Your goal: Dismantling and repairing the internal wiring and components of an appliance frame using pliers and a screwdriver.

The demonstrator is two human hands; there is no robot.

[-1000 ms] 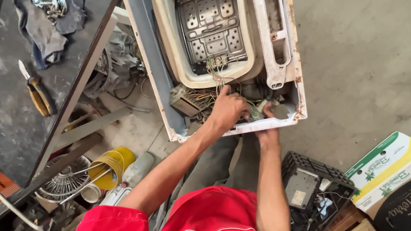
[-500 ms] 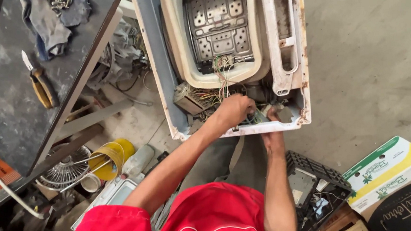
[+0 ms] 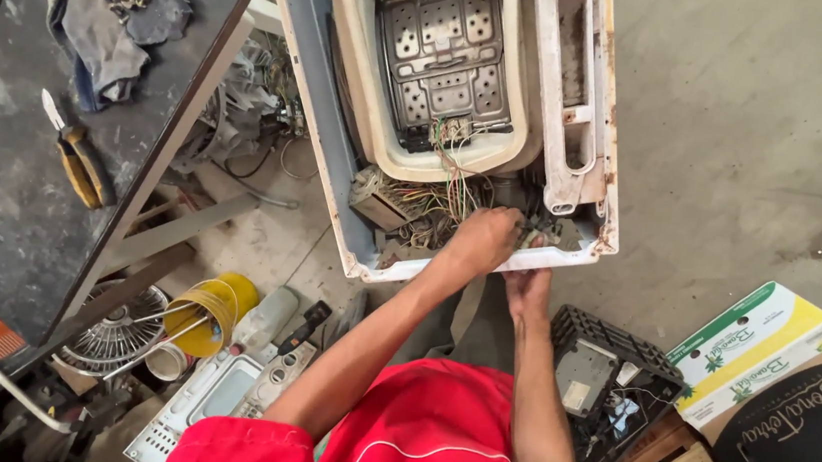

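My left hand is down in the wiring at the near end of the opened washing machine, fingers curled; whether they pinch a wire I cannot tell. My right hand grips the casing's edge underneath, steadying it.

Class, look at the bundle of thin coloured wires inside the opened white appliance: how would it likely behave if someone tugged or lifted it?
The coloured wires look thin and tangled, so they would probably flop and bend. They run into the casing, so a tug would likely meet resistance. The strands seem light but may snag each other beside the left hand.
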